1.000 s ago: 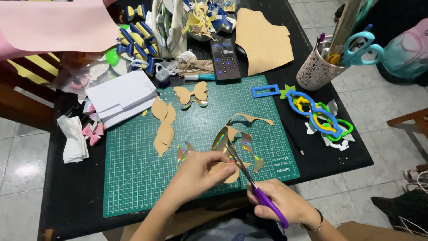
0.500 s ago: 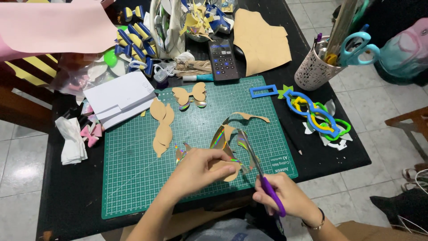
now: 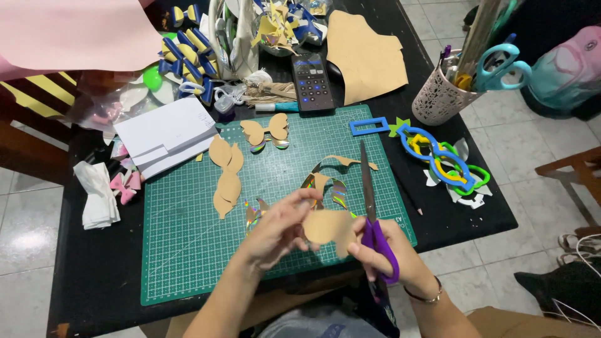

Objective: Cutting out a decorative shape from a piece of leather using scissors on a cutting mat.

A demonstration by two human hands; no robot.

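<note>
Over the green cutting mat (image 3: 188, 244), near its front edge, the left hand (image 3: 275, 228) pinches a tan cut-out shape (image 3: 328, 226), fingers closed and hiding its left edge. Right of it, the right hand (image 3: 385, 250) grips purple-handled scissors (image 3: 370, 206), blades shut, pointing away; the handle loops cover its fingers.
</note>
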